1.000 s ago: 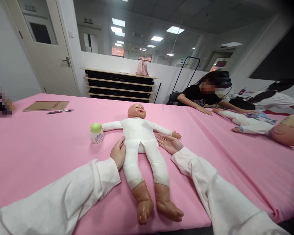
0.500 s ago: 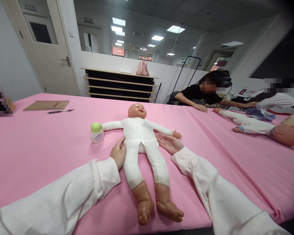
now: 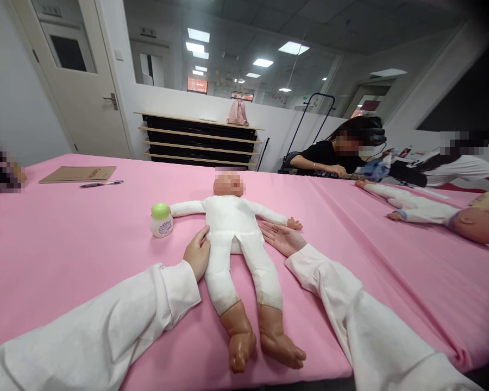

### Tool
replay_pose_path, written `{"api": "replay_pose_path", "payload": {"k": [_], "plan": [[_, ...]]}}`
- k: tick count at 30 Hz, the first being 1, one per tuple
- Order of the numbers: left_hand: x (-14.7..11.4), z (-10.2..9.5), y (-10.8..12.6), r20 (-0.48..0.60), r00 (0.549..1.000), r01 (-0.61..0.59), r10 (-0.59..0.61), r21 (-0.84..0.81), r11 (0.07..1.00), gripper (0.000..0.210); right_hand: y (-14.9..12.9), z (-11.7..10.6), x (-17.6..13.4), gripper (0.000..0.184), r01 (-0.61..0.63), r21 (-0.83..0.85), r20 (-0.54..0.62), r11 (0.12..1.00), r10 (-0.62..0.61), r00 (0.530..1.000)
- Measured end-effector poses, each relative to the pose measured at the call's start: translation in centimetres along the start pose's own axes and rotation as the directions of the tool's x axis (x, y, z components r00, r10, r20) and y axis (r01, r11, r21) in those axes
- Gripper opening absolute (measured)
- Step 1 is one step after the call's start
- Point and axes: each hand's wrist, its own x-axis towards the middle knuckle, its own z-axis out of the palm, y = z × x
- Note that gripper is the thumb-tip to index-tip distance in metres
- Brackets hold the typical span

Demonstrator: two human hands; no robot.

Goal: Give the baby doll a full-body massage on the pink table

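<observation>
A baby doll [image 3: 232, 220] with a white cloth body lies on its back on the pink-covered table, its arms spread and its feet toward me. My left hand [image 3: 198, 253] rests against the doll's hip on the left, thumb extended; some of its fingertips are hidden by the doll. On the other side, my right hand [image 3: 283, 239] lies palm up with fingers stretched out, the tips at the doll's waist. Neither hand grips anything. Beside the doll's arm on the left stands a small white bottle with a green cap [image 3: 161, 220].
A brown notebook [image 3: 77, 174] and a pen [image 3: 101, 184] lie at the far left of the pink table cover [image 3: 85, 233]. At the right lies a second doll [image 3: 432, 212]. A person in black [image 3: 330, 157] and another in white [image 3: 456, 165] are beyond it.
My hands and the doll between them have stayed put. Across the table, the person in black has drawn an arm in, and the bluish cloth has moved left and up from the second doll.
</observation>
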Motion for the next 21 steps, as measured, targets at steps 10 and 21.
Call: {"api": "replay_pose_path", "payload": {"k": [10, 21], "plan": [[0.1, 0.0, -0.1, -0.007, 1.000, -0.010, 0.010, 0.006, 1.000, 0.044, 0.1, -0.3, 0.1, 0.035, 0.003, -0.009, 0.024, 1.000, -0.003, 1.000], [0.5, -0.1, -0.8, -0.048, 0.999, -0.022, 0.020, -0.048, 0.999, 0.037, 0.2, -0.2, 0.1, 0.037, 0.010, -0.011, -0.001, 1.000, -0.010, 1.000]]}}
